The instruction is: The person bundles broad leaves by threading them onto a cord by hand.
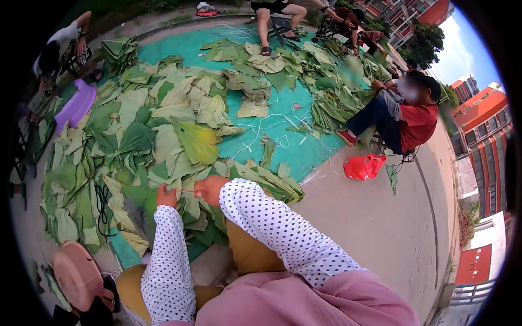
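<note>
My left hand (pixel 167 196) is closed in a pinch on one end of a thin red string (pixel 186 191). Closed around the other end is my right hand (pixel 211 190), so the string runs taut across the short gap between them. Both hands are above a spread of large green leaves (pixel 144 138), which look like lotus leaves. A yellow-green leaf (pixel 197 142) lies just beyond my hands. To the right of my right hand, a stack of folded leaves (pixel 272 182) rests on the ground sheet.
A green sheet (pixel 283 155) bears white strings (pixel 261 127) and more leaves. At right sits a person in a red top (pixel 417 125), beside a red bag (pixel 364 167). A purple plastic stool (pixel 76 104) stands left; a pink hat (pixel 79 274) lies lower left. Other people sit at the far side.
</note>
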Demonstrator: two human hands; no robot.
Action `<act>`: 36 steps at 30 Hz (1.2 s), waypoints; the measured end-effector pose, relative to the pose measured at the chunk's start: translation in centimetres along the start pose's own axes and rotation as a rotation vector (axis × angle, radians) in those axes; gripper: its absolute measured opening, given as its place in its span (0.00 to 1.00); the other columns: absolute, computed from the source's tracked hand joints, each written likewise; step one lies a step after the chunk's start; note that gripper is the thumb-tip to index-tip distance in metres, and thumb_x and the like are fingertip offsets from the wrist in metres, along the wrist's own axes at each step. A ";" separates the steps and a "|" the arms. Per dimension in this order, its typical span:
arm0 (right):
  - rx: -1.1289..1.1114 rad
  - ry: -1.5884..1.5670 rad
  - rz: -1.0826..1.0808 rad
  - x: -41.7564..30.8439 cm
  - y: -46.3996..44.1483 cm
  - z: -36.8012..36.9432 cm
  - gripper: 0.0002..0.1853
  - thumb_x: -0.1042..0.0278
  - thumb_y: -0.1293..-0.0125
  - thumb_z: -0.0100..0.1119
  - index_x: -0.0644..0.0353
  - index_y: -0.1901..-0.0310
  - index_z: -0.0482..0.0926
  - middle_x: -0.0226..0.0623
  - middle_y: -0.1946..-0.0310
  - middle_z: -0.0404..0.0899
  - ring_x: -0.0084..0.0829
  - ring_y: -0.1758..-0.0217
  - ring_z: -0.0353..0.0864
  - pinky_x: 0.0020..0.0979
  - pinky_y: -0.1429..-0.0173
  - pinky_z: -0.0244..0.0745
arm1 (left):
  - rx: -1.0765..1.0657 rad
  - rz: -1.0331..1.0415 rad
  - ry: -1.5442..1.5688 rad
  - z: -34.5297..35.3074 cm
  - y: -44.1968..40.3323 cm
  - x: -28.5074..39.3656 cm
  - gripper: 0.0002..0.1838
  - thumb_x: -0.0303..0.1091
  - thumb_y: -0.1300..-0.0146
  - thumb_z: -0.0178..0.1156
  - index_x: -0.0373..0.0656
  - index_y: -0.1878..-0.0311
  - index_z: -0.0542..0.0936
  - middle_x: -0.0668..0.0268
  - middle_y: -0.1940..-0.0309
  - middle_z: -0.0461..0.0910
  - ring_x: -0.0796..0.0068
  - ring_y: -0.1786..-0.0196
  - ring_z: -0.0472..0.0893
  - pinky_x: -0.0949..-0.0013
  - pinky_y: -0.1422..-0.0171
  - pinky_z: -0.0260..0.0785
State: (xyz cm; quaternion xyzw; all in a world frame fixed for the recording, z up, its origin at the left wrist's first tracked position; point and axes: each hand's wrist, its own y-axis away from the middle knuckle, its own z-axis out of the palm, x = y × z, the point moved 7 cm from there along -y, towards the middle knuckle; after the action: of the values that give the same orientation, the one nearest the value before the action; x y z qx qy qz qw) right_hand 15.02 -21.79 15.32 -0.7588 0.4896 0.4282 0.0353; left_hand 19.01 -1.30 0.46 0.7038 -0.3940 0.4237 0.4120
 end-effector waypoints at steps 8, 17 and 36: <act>0.025 -0.083 -0.037 0.5 -0.1 -0.3 0.10 0.69 0.31 0.50 0.60 0.56 0.80 0.33 0.72 0.79 0.22 0.70 0.78 0.26 0.61 0.75 | -0.128 0.609 -0.247 -4.4 14.5 28.8 0.21 0.34 0.38 0.55 0.39 0.42 0.71 0.53 0.45 0.73 0.57 0.44 0.75 0.59 0.39 0.65; 0.043 -0.015 -0.044 -0.5 1.6 -1.0 0.08 0.67 0.36 0.52 0.53 0.59 0.81 0.38 0.67 0.81 0.34 0.61 0.80 0.35 0.55 0.73 | -0.203 1.190 -1.045 -3.2 36.1 45.5 0.11 0.32 0.44 0.60 0.40 0.59 0.76 0.62 0.70 0.77 0.61 0.65 0.79 0.60 0.59 0.69; 0.111 -0.115 -0.058 -0.5 0.1 -0.6 0.07 0.71 0.39 0.52 0.56 0.65 0.80 0.29 0.74 0.79 0.24 0.71 0.77 0.30 0.66 0.73 | -0.549 1.390 -0.882 5.8 46.9 44.4 0.10 0.32 0.47 0.61 0.39 0.62 0.77 0.61 0.72 0.77 0.62 0.67 0.79 0.62 0.63 0.70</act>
State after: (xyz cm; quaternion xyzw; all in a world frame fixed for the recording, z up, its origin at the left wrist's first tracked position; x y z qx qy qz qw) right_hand 15.22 -21.74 16.05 -0.7437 0.4876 0.4419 0.1177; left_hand -7.15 -32.13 51.17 0.2791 -0.9469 0.1579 0.0246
